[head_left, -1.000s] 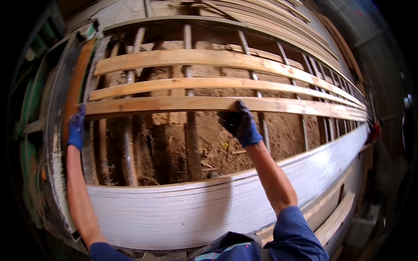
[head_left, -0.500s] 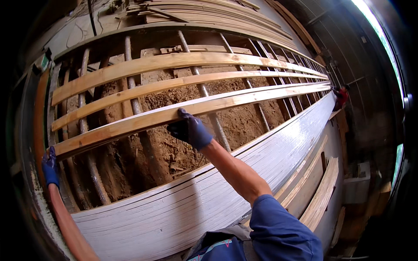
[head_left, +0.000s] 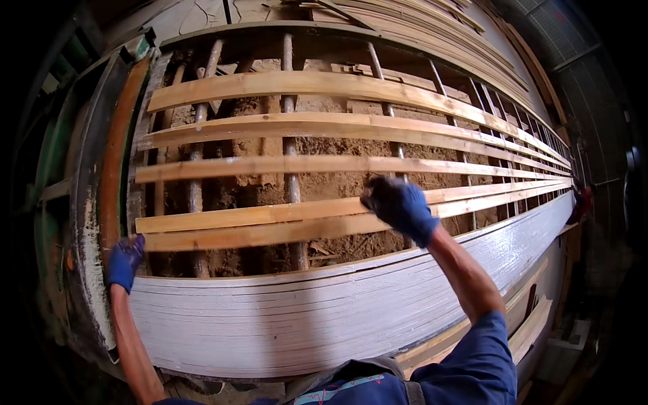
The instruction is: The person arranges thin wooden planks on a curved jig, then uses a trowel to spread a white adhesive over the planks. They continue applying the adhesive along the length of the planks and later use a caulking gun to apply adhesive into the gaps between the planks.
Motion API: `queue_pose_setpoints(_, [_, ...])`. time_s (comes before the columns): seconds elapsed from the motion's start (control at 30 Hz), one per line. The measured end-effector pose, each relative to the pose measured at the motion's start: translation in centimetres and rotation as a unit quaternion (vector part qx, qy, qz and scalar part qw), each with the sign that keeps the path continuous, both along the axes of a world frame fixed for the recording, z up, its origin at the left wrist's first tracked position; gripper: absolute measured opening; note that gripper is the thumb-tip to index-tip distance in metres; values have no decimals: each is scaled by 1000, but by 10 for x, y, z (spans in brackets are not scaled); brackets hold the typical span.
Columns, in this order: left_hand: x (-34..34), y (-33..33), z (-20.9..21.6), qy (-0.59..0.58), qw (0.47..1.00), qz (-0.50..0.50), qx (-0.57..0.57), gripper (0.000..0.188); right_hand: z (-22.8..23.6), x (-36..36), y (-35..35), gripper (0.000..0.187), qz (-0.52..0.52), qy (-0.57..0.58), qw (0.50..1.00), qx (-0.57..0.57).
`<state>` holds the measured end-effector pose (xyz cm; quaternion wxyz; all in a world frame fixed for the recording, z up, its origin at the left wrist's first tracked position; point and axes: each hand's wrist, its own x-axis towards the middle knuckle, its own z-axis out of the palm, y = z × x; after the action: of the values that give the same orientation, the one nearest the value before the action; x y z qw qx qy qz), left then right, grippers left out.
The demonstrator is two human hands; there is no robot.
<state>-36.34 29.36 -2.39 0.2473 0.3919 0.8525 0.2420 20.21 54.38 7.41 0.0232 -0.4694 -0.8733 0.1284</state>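
Note:
Both my hands wear blue gloves with dark palms and fingers. My left hand is at the left end of the nearest bare wooden board, its fingers closed against that end. Just behind lies a second board, almost touching the first at its right part. My right hand is over these two boards farther along, fingers curled but blurred; whether it grips one is hidden. Beyond are a third board, slightly smeared, and two more boards, the middle one and the farthest one.
Metal crossbars carry the boards above brown debris. White-coated boards lie packed side by side between me and the bare ones. A steel beam borders the left. Stacked timber lies behind; a person in red is at the far right end.
The nearer boards, close together before with a white face showing, are now spread apart with bare wood visible. My right hand has moved rightward along them; my left stays at the end. The view has shifted.

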Motion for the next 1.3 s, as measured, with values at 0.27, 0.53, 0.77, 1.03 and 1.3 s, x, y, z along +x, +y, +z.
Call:
queue_pose_setpoints(0.27, [20, 26, 14, 102, 989, -57, -88, 40, -40, -10, 71, 23, 20, 38, 986, 161])
queue_pose_setpoints(0.53, [63, 26, 62, 269, 892, -224, -286, 40, -1, 100, -22, 22, -129, -67, 989, 41])
queue_pose_setpoints(0.77, [52, 39, 45, 167, 945, -107, -260, 42, 0, 68, -36, 25, 91, -137, 985, -55])
queue_pose_setpoints(1.03, [35, 68, 60, 322, 929, -149, -108, 60, -55, 61, 27, 8, -26, -142, 988, -59])
queue_pose_setpoints(1.3, [-1, 17, 74, 126, 972, -44, -196, 65, -79, 120, 160, 32, -114, -130, 980, 94])
